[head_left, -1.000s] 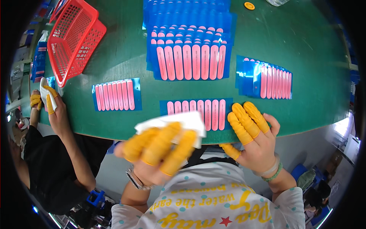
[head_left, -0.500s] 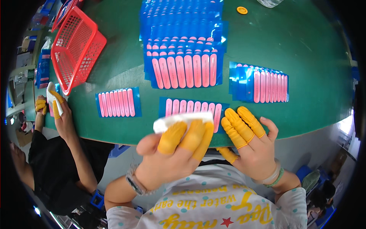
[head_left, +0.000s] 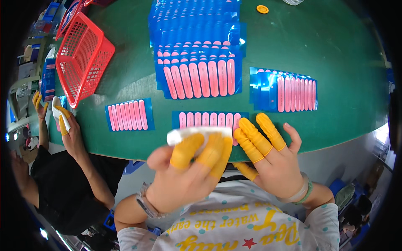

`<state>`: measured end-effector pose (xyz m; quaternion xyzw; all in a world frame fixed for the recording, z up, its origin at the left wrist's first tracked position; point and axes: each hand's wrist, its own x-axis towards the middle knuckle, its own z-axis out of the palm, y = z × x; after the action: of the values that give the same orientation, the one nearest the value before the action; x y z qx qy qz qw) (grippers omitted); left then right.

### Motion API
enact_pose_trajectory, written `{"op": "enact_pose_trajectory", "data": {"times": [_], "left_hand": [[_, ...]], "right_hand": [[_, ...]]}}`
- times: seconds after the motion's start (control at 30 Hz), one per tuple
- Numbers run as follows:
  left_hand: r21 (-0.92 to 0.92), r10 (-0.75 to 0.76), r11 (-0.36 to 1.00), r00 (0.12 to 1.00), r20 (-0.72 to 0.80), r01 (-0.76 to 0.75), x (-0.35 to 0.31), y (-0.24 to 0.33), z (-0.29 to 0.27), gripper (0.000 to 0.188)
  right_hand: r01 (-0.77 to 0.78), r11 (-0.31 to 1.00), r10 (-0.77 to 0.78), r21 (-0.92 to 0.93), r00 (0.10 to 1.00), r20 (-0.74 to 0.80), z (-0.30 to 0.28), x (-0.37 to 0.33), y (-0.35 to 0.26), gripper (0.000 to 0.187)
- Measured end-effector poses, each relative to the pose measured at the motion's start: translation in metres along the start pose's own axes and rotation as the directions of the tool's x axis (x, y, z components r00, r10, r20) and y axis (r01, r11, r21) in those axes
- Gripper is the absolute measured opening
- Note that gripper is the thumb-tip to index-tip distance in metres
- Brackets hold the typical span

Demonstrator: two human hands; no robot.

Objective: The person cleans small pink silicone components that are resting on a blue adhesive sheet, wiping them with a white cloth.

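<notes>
At the front of the green worktop (head_left: 331, 115), the blue film sheet of pink rounded strips (head_left: 214, 119) may skid or crease if yellow-covered left fingers (head_left: 183, 154), gripping white cloth (head_left: 177, 136), overpower slightly parted right fingers (head_left: 254, 137).

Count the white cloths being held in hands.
2. One white cloth is in the wearer's left hand, near the picture's middle; a second cloth is in a co-worker's hand, far left. Others may be hidden.

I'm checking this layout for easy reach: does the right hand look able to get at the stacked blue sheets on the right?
Probably yes: the stacked blue sheets lie just beyond the right hand, with only green tabletop visible between them.
</notes>
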<state>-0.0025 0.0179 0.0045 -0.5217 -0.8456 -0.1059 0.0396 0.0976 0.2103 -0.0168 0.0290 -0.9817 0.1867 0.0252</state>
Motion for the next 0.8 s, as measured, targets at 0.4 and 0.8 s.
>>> {"op": "enact_pose_trajectory", "data": {"times": [0.4,0.8], "left_hand": [[0.053,0.014,0.998,1.0,0.003,-0.014,-0.02,0.012,-0.004,0.03],[-0.105,-0.437,0.886,0.738,-0.514,0.452,-0.062,-0.054,0.022,0.023]], "right_hand": [[-0.009,1.0,0.009,-0.004,1.0,0.022,-0.001,0.001,0.0,0.06],[-0.022,1.0,0.022,0.013,0.999,0.041,0.0,0.002,0.004,0.051]]}}
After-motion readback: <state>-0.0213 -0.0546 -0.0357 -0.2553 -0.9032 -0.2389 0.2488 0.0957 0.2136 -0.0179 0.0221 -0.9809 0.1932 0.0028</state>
